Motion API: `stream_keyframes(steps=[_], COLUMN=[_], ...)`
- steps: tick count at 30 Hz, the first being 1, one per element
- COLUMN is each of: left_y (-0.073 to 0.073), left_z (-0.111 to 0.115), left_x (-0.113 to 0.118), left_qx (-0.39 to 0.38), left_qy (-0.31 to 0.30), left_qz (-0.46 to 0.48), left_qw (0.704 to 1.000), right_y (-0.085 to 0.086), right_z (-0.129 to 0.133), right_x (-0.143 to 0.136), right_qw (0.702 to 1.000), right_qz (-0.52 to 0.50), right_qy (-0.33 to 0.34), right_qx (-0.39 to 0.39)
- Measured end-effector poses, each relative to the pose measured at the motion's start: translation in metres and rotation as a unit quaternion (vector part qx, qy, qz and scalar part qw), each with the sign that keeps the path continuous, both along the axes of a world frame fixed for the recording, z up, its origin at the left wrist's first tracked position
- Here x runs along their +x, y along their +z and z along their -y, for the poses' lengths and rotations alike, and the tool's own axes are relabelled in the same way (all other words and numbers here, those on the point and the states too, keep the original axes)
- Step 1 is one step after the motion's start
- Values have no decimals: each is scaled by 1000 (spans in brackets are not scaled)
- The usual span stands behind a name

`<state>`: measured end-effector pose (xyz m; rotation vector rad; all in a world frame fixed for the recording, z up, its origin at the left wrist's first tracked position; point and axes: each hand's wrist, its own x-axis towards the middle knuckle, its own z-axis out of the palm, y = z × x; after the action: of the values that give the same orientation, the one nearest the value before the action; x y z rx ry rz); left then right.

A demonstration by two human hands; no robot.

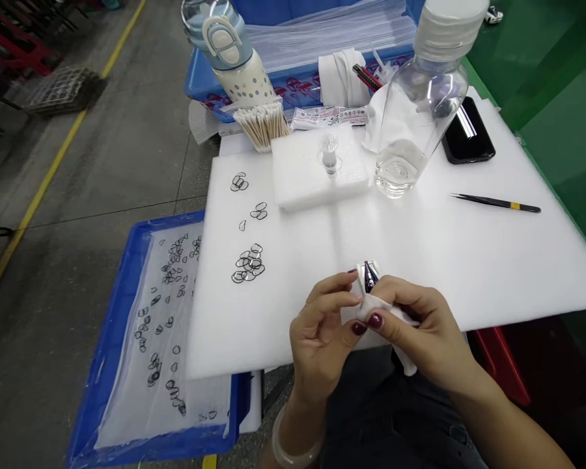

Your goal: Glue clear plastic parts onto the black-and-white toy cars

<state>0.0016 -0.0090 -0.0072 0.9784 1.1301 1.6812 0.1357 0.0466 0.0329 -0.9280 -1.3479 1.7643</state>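
Near the front edge of the white foam board (420, 260), my left hand (325, 329) is closed on a small white and black part (370, 275), its fingertips at the part's left side and lower end. My right hand (415, 319) pinches a white cloth (378, 305) against the same part, and a loose end of the cloth hangs below the fingers. The lower end of the part is hidden by the cloth and fingers. Small groups of thin black rings (249, 263) lie on the board to the left of my hands.
A foam block (320, 172), a clear bottle (417, 104), cotton swabs (262, 124) and a patterned flask (244, 75) stand behind my hands. Black tweezers (495, 202) and a phone (469, 133) lie at the right. A blue tray (110, 312) with more rings sits lower left.
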Motion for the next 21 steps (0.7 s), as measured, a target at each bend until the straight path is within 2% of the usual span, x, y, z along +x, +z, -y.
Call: stream_keyframes(steps=[5,11,14,17,21], left_y=[-4,-2,1,4,7], left_z=[2,-1,-2,-4,-8], left_x=[1,0,0,-2,-4], left_qx=[16,18,9,-18,-36], left_qy=[2,-20,-34,-44,-49], left_qz=[11,72,120,181,194], left_qw=[1000,997,992,982,979], right_y=[-1,-1,-2,-4,-7], right_z=[5,7,6,2,-1], right_x=[-9,-15,-4,13,26], right_qw=[993,991,995,998,990], right_qz=[-67,-51,-30,8,42], right_qy=[14,17,10,-51,-123], right_qx=[-93,-123,-90,-30,60])
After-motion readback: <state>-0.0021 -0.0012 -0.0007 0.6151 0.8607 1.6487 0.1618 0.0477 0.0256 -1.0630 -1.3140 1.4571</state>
